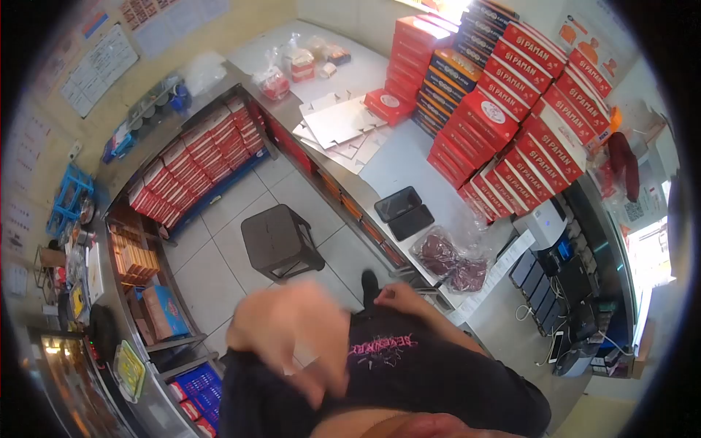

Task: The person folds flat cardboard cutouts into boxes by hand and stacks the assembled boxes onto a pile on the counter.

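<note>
My left hand [296,328] is raised close to the camera in front of my body. Motion blurs it, so its fingers and anything in them cannot be made out. Lower down, my right hand [394,298] hangs before my dark shirt [431,358], its fingers curled closed; nothing shows between them. Just beyond the hands a dark plastic stool [277,237] stands on the tiled floor. To the right of the stool, on the counter [380,171], lie an open black case [404,212] and a clear bag with dark reddish contents [453,263].
Red boxes [504,95] are stacked high on the counter, next to black-and-orange boxes [445,80]. Flat white cardboard [343,120] lies nearby. More red boxes fill a low shelf [197,164] at left. Several phones or similar devices [537,292] line the right side.
</note>
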Demonstrator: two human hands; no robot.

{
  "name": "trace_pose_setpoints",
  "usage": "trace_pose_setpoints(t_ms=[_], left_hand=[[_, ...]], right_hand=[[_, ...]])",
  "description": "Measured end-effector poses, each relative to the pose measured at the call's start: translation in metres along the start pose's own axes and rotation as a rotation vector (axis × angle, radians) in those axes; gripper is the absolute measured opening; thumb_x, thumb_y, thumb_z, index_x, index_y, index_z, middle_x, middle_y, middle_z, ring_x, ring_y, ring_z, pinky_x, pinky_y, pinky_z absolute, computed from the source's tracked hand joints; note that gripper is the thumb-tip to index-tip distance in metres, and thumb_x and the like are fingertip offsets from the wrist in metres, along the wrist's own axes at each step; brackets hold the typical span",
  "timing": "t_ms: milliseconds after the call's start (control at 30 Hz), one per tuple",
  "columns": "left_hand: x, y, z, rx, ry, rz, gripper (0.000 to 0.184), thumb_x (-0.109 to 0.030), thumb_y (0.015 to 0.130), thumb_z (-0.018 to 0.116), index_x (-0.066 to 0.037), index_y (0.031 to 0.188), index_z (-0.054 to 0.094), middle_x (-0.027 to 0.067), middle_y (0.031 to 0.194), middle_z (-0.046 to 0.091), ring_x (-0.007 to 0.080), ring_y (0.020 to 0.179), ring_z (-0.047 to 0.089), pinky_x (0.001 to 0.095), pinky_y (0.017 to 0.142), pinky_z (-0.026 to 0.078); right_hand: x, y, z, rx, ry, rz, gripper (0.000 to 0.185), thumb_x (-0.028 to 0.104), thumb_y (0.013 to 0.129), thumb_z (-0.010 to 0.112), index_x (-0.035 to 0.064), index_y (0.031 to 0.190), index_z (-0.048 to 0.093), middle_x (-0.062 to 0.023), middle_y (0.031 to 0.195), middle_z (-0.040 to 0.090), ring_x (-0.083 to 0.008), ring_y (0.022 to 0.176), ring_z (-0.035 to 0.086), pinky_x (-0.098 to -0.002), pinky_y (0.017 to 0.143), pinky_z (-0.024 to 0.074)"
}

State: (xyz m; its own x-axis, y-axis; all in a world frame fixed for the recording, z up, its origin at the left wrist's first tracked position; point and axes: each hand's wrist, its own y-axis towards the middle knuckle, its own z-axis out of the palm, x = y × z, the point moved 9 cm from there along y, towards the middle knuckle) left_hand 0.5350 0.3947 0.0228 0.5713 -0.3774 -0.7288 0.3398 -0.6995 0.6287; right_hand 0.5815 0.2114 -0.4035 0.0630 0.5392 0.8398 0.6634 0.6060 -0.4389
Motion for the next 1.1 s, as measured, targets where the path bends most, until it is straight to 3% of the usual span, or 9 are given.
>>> trace_pose_setpoints(t_ms=[100, 133, 200, 300, 400, 567, 700, 733, 1100], left_hand=[[0.148, -0.052, -0.101, -0.559, 0.027, -0.448, 0.017, -0.018, 0.084, 0.082, -0.007, 0.085, 0.069, 0.0017, 0.086, 0.067, 0.0106, 0.073, 0.06, 0.0242, 0.062, 0.046], [0.184, -0.066, -0.125, -0.69, 0.085, -0.596, 0.018, -0.018, 0.089, 0.078, -0.005, 0.1, 0.072, -0.0009, 0.085, 0.064, 0.0075, 0.079, 0.06, 0.0226, 0.066, 0.046], [0.248, -0.093, -0.154, -0.727, 0.008, -0.84, 0.03, -0.022, 0.093, 0.075, -0.006, 0.118, 0.07, -0.0013, 0.089, 0.066, 0.0067, 0.081, 0.059, 0.0222, 0.068, 0.046], [0.319, -0.132, -0.198, -0.714, 0.044, -1.121, 0.038, -0.027, 0.094, 0.075, -0.008, 0.126, 0.068, -0.0002, 0.093, 0.069, 0.0062, 0.083, 0.06, 0.0228, 0.068, 0.047], [0.398, -0.174, -0.256, -0.721, 0.149, -1.189, 0.043, -0.027, 0.092, 0.078, -0.008, 0.129, 0.066, 0.001, 0.096, 0.071, 0.0068, 0.086, 0.063, 0.0238, 0.068, 0.048], [0.525, -0.209, -0.342, -0.541, 0.5, -1.283, 0.071, -0.035, 0.08, 0.087, -0.007, 0.139, 0.059, 0.016, 0.118, 0.073, 0.021, 0.103, 0.071, 0.0346, 0.089, 0.056], [0.582, -0.201, -0.384, -0.254, 0.838, -1.166, 0.08, -0.041, 0.071, 0.089, -0.018, 0.141, 0.058, 0.02, 0.131, 0.061, 0.0375, 0.125, 0.057, 0.0471, 0.105, 0.049], [0.599, -0.208, -0.39, -0.168, 0.816, -1.267, 0.085, -0.044, 0.068, 0.09, -0.02, 0.142, 0.056, 0.0197, 0.137, 0.055, 0.0393, 0.13, 0.051, 0.0489, 0.107, 0.048], [0.655, -0.21, -0.433, 0.272, 0.456, -1.073, 0.081, -0.05, 0.069, 0.09, -0.014, 0.136, 0.062, 0.0191, 0.123, 0.061, 0.0356, 0.12, 0.058, 0.0426, 0.105, 0.047]], right_hand=[[0.012, 0.042, -0.031, -0.1, 0.064, -0.009, 0.035, 0.034, 0.096, 0.073, 0.001, 0.085, 0.073, -0.0076, 0.078, 0.075, -0.012, 0.077, 0.067, -0.0329, 0.07, 0.051], [0.039, 0.047, -0.05, -0.094, -0.011, 0.026, 0.035, 0.033, 0.099, 0.067, -0.0003, 0.09, 0.074, -0.0091, 0.083, 0.076, -0.0145, 0.08, 0.07, -0.0334, 0.074, 0.0529], [0.034, 0.072, -0.07, -0.147, 0.128, -0.001, 0.035, 0.029, 0.103, 0.06, -0.0013, 0.094, 0.075, -0.011, 0.092, 0.077, -0.016, 0.088, 0.072, -0.0312, 0.083, 0.0546], [0.034, 0.105, -0.11, -0.238, 0.352, -0.066, 0.021, 0.019, 0.101, 0.064, 0.0005, 0.108, 0.071, -0.0074, 0.091, 0.075, -0.0138, 0.085, 0.07, -0.0279, 0.078, 0.0536], [0.019, 0.137, -0.144, -0.269, 0.433, -0.052, 0.018, 0.016, 0.099, 0.067, 0.0019, 0.111, 0.07, -0.0045, 0.09, 0.073, -0.0108, 0.082, 0.067, -0.0265, 0.077, 0.0526], [0.022, 0.152, -0.209, -0.42, 0.431, 0.035, 0.02, 0.018, 0.1, 0.067, 0.0012, 0.111, 0.068, -0.0021, 0.093, 0.07, -0.0101, 0.084, 0.064, -0.027, 0.078, 0.0529], [-0.007, 0.161, -0.23, -0.523, 0.538, -0.006, 0.022, 0.019, 0.1, 0.067, 0.0002, 0.112, 0.068, -0.0044, 0.095, 0.07, -0.0115, 0.086, 0.065, -0.0275, 0.079, 0.0538], [-0.009, 0.156, -0.236, -0.595, 0.544, 0.03, 0.022, 0.019, 0.1, 0.068, 0.0002, 0.11, 0.069, -0.0046, 0.092, 0.071, -0.0116, 0.084, 0.066, -0.0273, 0.078, 0.0534], [0.015, 0.214, -0.232, -0.908, 0.675, 0.314, 0.026, 0.025, 0.1, 0.067, 0.0018, 0.11, 0.07, -0.0055, 0.091, 0.071, -0.0135, 0.082, 0.067, -0.0283, 0.074, 0.0534]])
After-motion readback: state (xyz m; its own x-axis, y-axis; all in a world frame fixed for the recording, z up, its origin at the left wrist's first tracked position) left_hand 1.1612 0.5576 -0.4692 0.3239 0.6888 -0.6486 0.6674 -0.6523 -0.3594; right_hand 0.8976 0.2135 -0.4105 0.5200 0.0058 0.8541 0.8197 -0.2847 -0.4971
